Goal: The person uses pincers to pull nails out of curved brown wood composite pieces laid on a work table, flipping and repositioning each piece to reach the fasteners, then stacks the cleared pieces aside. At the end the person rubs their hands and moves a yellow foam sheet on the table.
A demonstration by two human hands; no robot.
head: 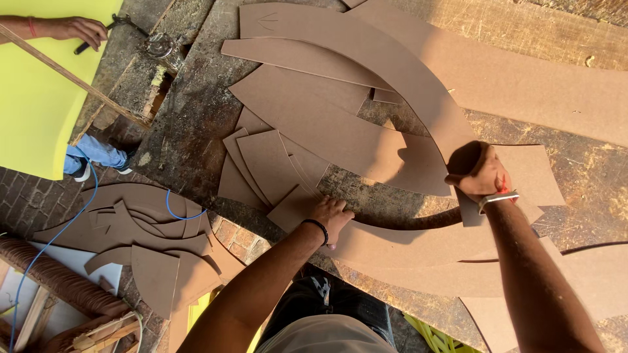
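Brown board (418, 252) under hands; right-hand (481, 173) tool obscured.

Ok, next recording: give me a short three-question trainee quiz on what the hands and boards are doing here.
1. True or false: the left hand lies flat on a curved brown board on the worktable.
2. What does the right hand grip? A) a brown sanding block B) a paint roller C) a hammer
3. Fill in: below the table, more brown offcuts lie on the brick ____.

Key
1. True.
2. A; it looks like a sanding block, though its exact kind is hard to tell.
3. Floor.
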